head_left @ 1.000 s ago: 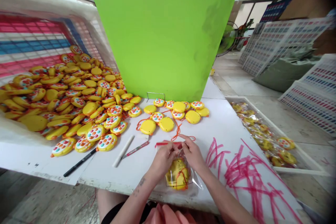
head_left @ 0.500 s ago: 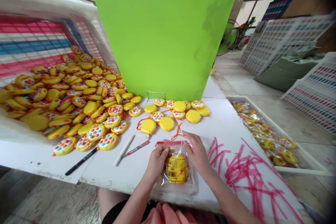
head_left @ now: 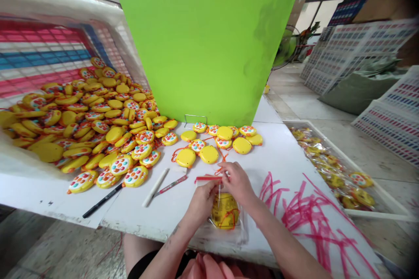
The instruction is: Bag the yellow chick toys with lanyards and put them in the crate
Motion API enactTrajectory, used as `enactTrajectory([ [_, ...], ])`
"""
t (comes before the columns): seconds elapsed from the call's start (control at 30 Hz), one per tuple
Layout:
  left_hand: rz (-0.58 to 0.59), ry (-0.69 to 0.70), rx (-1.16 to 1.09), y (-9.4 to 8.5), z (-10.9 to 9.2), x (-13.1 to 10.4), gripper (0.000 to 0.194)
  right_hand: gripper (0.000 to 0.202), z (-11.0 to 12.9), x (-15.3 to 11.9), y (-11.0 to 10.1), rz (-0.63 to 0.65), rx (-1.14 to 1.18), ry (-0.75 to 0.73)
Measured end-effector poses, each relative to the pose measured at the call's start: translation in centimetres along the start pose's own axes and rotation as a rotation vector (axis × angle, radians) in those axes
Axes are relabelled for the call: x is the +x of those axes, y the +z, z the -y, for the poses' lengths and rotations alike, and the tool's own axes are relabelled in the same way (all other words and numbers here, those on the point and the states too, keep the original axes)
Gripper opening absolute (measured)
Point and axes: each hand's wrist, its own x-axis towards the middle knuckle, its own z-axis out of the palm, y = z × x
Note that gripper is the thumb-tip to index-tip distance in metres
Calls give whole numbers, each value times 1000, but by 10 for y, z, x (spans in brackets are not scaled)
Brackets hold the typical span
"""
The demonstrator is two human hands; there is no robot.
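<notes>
A clear plastic bag (head_left: 241,226) lies flat at the table's front edge, with a yellow toy (head_left: 225,211) inside that shows its back, a barcode and an orange cord. My left hand (head_left: 205,200) is closed on the upper left of the bag, thumb against its top edge. Close beside it, my right hand (head_left: 238,183) pinches at the red strip (head_left: 207,178) along the bag's top. The strip's left end sticks out past my fingers; its right part is hidden by them. Loose yellow toys (head_left: 208,154) with orange cords lie just beyond my hands.
A large heap of yellow toys (head_left: 114,134) spills from the left. A black marker (head_left: 102,201), a white stick (head_left: 156,187) and a slim pen-like cutter (head_left: 170,185) lie left of my hands. Pink strips (head_left: 310,213) litter the right. A green board (head_left: 203,48) stands behind; a tray (head_left: 386,202) holds bagged toys.
Both hands have come closer together at the bag's top. My right hand has moved left, from the bag's right corner to the middle of the red strip.
</notes>
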Motion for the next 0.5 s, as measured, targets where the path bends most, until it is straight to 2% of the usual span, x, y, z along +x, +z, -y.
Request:
enactTrajectory([
  [0.1, -7, -126, -230, 2, 11, 3, 31, 35, -16, 0, -15, -34, 131, 167],
  [0.2, 3, -172, -318, 4, 13, 6, 32, 38, -11, -5, -22, 57, 199, 166],
  [0.33, 2, -24, -132, 2, 1, 8, 24, 43, 15, -10, -11, 187, 63, -3],
  [0.43, -24, 58, 76, -1, -5, 7, 20, 43, 28, -9, -2, 191, -116, -121],
  [0.5, -28, 70, 163, -2, -6, 6, 20, 43, 32, -7, 2, 171, -173, -148],
])
